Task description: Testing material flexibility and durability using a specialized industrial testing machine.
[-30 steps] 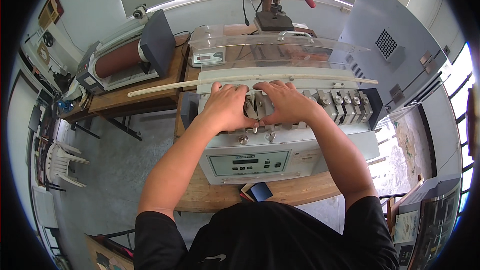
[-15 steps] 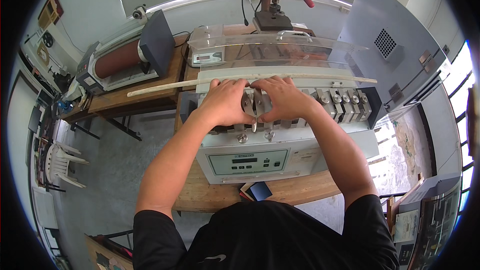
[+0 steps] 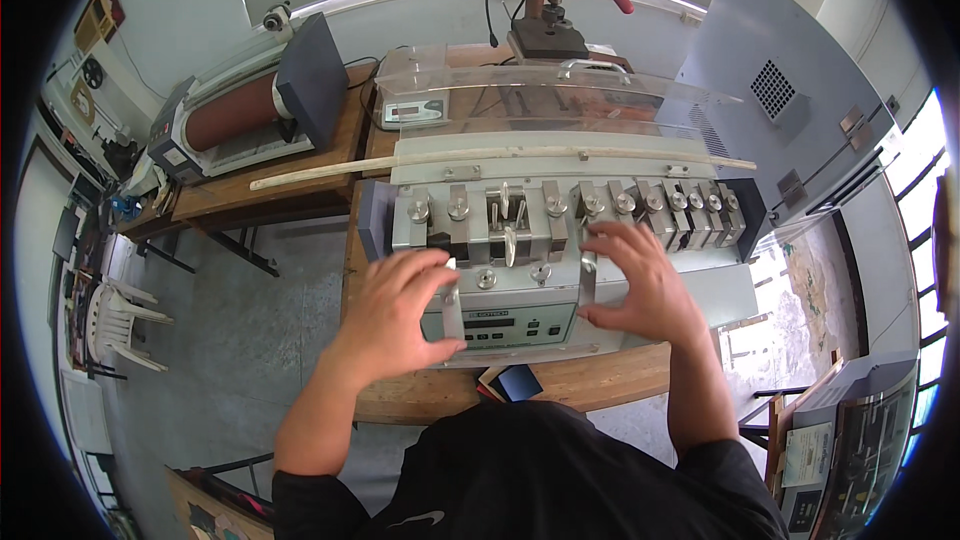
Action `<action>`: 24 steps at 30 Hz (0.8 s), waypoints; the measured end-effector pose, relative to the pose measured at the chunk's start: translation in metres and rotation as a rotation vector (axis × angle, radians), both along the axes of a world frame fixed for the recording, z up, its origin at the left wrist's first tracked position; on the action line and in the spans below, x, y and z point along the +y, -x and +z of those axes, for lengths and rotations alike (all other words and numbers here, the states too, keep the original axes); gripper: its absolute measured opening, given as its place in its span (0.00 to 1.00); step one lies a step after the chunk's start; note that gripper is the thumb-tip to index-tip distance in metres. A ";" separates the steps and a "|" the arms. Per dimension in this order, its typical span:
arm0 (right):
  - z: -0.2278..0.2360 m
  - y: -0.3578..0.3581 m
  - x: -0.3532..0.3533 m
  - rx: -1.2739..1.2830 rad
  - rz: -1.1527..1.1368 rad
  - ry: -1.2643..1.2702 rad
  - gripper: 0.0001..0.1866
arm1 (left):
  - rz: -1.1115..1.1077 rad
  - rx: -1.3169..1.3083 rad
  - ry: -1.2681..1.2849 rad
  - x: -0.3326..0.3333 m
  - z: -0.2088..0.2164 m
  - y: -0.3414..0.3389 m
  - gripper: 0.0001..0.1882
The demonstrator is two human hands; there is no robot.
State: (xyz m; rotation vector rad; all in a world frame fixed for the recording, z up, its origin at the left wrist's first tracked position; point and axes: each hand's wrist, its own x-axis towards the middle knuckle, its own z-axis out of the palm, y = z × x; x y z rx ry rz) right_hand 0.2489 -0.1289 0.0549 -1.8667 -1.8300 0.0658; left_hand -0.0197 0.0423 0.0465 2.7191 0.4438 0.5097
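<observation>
My left hand [image 3: 392, 318] grips a small flat metal plate [image 3: 453, 312] by its ends, between thumb and fingers, in front of the machine's left part. A similar metal plate [image 3: 588, 280] is pinched upright in my right hand [image 3: 648, 288], a little right of the control panel [image 3: 525, 325]. Between and beyond my hands, the pale grey bench machine [image 3: 665, 285] carries a row of metal clamps [image 3: 625, 208] with round knobs. In that row, a clamp station [image 3: 507, 215] stands uncovered, showing upright studs and shiny wing-shaped pieces.
A long wooden stick [image 3: 330, 176] lies behind the clamps, under a raised clear cover [image 3: 560, 90]. A drill press [image 3: 548, 30] stands at the back. The machine with a brown drum [image 3: 232, 115] is at left. Small coloured sheets [image 3: 520, 381] lie on the wooden table edge [image 3: 610, 380].
My hands have come apart and back toward me from the middle clamp, each carrying a metal plate. The clamp's studs, hidden before, are now exposed.
</observation>
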 end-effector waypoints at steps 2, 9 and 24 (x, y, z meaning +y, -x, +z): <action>-0.018 0.004 -0.015 0.026 -0.033 0.042 0.33 | 0.018 0.004 0.065 -0.007 -0.022 0.009 0.36; -0.047 0.010 -0.017 0.014 -0.063 0.123 0.33 | 0.026 0.083 0.096 -0.008 -0.044 0.005 0.36; -0.047 0.011 -0.014 0.004 -0.053 0.099 0.32 | 0.054 0.036 0.114 -0.001 -0.054 0.006 0.36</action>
